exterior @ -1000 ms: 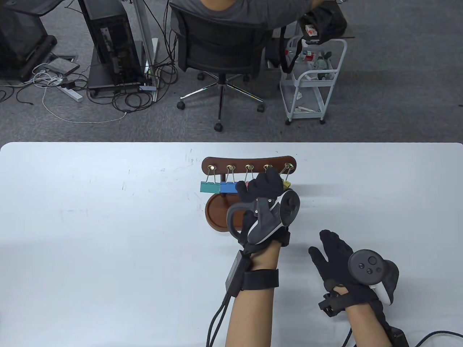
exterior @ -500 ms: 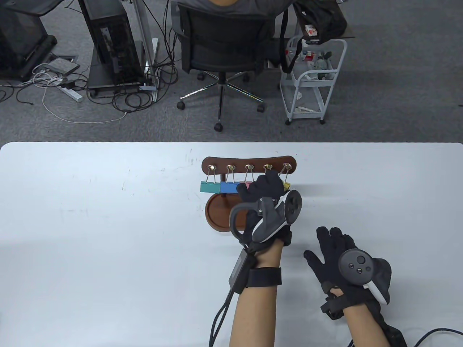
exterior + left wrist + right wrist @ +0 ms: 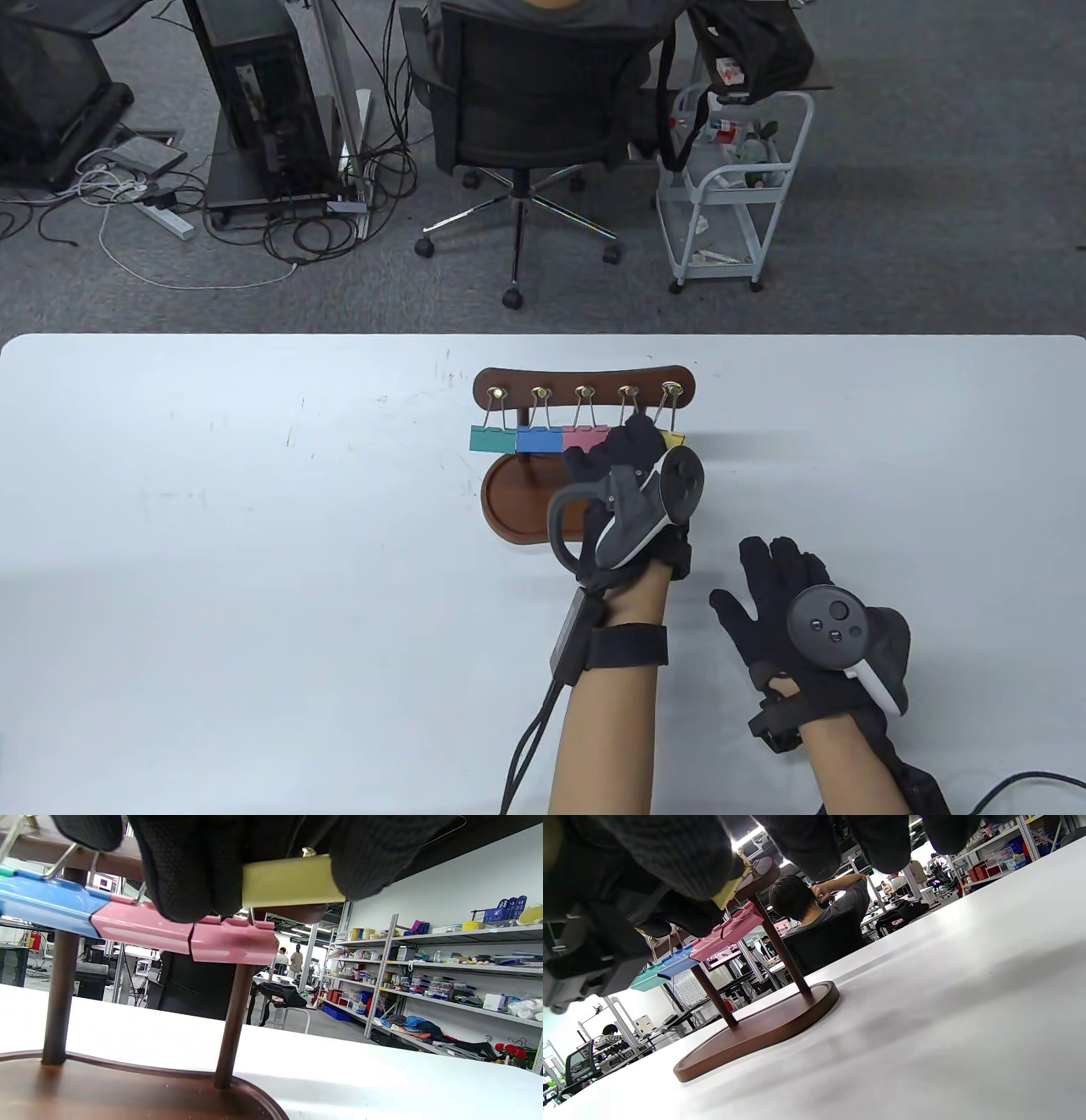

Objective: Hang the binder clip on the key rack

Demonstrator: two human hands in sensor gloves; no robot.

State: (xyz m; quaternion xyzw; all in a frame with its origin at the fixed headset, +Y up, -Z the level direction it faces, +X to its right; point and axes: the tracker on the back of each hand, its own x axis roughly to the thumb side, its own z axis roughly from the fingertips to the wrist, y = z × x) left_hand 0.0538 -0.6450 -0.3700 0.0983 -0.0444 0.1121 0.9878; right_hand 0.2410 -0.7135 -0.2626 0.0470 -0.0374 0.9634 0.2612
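The left hand [image 3: 624, 475] has its grip closed on the yellow clip [image 3: 292, 880], which hangs from the key rack [image 3: 585, 384] at its right end, beside 4 other clips. The right hand [image 3: 785, 603] rests open on the worktop [image 3: 254, 552], holding nothing.

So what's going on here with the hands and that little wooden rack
A person in sensor gloves is hanging binder clips on a wooden key rack. The left hand holds the yellow clip at the rack's rightmost hook; its wire loop appears to be on the hook already. Teal, blue and two pink clips hang from the other hooks. The right hand is spread open over the table, holding nothing.
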